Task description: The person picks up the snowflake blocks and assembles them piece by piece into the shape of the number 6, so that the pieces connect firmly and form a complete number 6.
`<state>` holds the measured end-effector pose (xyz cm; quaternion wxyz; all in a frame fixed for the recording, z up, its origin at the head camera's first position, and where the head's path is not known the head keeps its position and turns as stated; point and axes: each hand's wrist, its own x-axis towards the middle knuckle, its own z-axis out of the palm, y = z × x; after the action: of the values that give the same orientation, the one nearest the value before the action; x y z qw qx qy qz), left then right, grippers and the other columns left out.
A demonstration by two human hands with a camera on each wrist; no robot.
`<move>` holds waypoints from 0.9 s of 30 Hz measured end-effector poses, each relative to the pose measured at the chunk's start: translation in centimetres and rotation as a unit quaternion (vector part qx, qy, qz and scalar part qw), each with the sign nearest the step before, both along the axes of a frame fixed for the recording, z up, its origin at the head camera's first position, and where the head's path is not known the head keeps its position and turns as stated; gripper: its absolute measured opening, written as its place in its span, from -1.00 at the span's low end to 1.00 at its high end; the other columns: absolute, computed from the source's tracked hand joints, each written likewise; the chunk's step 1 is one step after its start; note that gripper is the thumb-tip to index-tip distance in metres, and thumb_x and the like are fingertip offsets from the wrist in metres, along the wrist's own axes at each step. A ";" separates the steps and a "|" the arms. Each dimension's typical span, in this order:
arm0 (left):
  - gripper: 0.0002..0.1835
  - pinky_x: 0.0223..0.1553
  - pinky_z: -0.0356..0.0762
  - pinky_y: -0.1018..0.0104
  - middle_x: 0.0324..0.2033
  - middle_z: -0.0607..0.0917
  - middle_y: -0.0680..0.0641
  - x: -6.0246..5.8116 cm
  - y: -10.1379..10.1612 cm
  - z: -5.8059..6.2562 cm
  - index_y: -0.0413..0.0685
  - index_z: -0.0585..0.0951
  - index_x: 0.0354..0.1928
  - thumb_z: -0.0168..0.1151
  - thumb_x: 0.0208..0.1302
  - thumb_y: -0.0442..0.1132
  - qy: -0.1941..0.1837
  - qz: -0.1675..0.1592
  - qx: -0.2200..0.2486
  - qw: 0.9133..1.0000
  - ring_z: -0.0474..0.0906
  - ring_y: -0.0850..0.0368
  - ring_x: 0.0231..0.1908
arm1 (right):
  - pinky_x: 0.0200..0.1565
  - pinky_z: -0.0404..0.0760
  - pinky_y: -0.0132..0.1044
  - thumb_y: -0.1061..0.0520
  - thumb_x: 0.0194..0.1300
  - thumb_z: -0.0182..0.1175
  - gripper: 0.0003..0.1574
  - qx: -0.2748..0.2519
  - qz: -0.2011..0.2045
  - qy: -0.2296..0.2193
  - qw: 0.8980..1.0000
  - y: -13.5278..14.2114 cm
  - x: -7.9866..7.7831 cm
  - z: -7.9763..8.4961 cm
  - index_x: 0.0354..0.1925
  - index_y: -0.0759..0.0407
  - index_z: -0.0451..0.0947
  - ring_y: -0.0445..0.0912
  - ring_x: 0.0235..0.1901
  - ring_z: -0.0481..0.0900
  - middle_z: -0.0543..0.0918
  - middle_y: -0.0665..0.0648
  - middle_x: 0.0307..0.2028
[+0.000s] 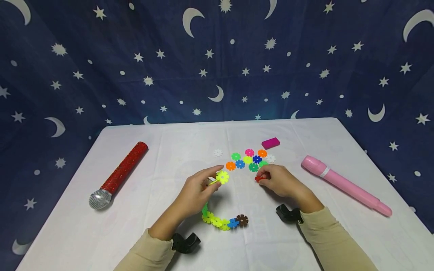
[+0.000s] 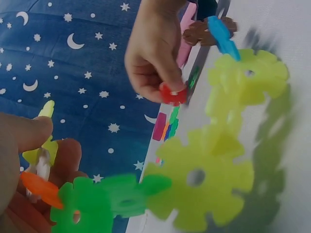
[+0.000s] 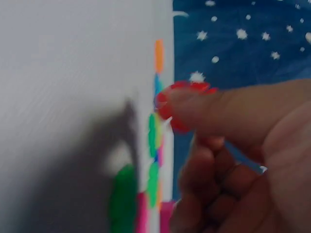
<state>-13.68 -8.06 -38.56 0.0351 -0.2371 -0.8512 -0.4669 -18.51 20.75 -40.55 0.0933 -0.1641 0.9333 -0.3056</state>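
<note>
Hands point(image 1: 198, 190) point(image 1: 279, 180) hold a disc chain point(image 1: 216, 221) (left) and a red disc point(image 1: 259, 179) (right).

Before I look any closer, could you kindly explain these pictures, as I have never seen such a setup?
These are a person's bare hands, not a machine. The wide picture comes from a head-worn camera; the close ones come from the left and right wrists. The left hand holds a curved chain of multicoloured, notched plastic discs, and the right hand pinches a red notched plastic piece. On the white-covered table lie loose multicoloured notched discs, a magenta block, a glittery red microphone and a long pink pen-shaped object.
</note>
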 end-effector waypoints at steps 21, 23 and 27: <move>-0.55 -0.36 0.51 0.35 -0.26 0.71 0.02 0.5 0.6 0.3 -0.11 0.63 0.22 0.39 0.27 -0.32 0.022 0.014 -0.006 1.000 0.49 0.18 -0.37 | -0.41 0.64 -0.35 0.46 -0.10 0.50 -0.67 -0.188 0.110 0.354 0.910 -5.3 3.8 2.1 -0.35 0.19 0.70 -0.19 -0.46 0.63 0.69 -0.02 -0.44; -0.55 -0.36 0.51 0.36 -0.27 0.74 0.01 0.5 0.6 0.3 -0.13 0.64 0.21 0.41 0.26 -0.32 0.029 0.020 -0.010 0.999 0.51 0.19 -0.37 | -0.43 0.62 -0.36 0.47 -0.12 0.50 -0.65 -0.184 0.111 0.368 0.905 -5.4 3.9 2.2 -0.34 0.18 0.69 -0.17 -0.46 0.62 0.68 -0.01 -0.45; -0.55 -0.38 0.50 0.36 -0.28 0.77 0.00 0.5 0.6 0.3 -0.15 0.65 0.18 0.43 0.23 -0.32 0.027 0.027 -0.008 0.999 0.56 0.21 -0.37 | -0.43 0.62 -0.38 0.47 -0.12 0.51 -0.65 -0.177 0.111 0.369 0.906 -5.5 3.9 2.1 -0.34 0.18 0.69 -0.17 -0.45 0.61 0.67 -0.02 -0.44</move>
<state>-13.17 -7.43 -38.25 0.0686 -0.2261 -0.8599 -0.4525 -14.61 15.29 -38.46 -0.2547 -0.3815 0.8074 -0.3710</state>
